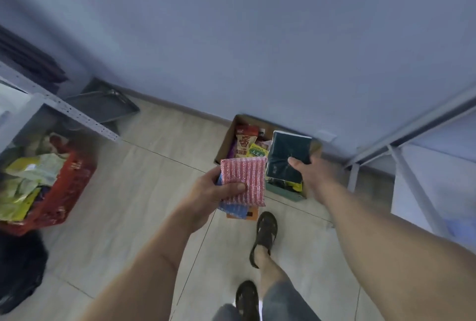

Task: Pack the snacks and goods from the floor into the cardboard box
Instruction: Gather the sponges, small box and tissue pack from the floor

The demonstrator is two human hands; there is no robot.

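Right hand: my right hand (300, 166) grips a dark green pack (288, 157), thumb pressed on its near face, the other fingers hidden behind it.
Left hand: my left hand (219, 190) pinches a pink striped scrub pad (244, 180), thumb on top; a blue pad (233, 208) and an orange-edged packet (251, 214) are stacked beneath it in the same hold.
Cardboard box: the cardboard box (229, 135) sits on the floor (154, 192) against the wall (257, 37), open-topped, ahead of my feet.
Box contents: snack packets (246, 144) fill its far-left part; more goods lie at its near end, too blurred to name.
Key relation: the green pack hangs over the right half of the box, its long axis running away from me and tilted, its lower edge towards the contents.
Nearer hand: the right hand is over the box; the left is short of it, at the near rim.
Pad versus box: the pink pad lies near-left of the opening and overlaps its near edge in this view.
Judged next move: the right hand lowers the pack straight down and lets go; the left then carries its stack forward and a little right.
Risk: the loose stack under the left thumb could slip apart.
Elsewhere: a red basket (69, 179) of packets stands well apart at left.
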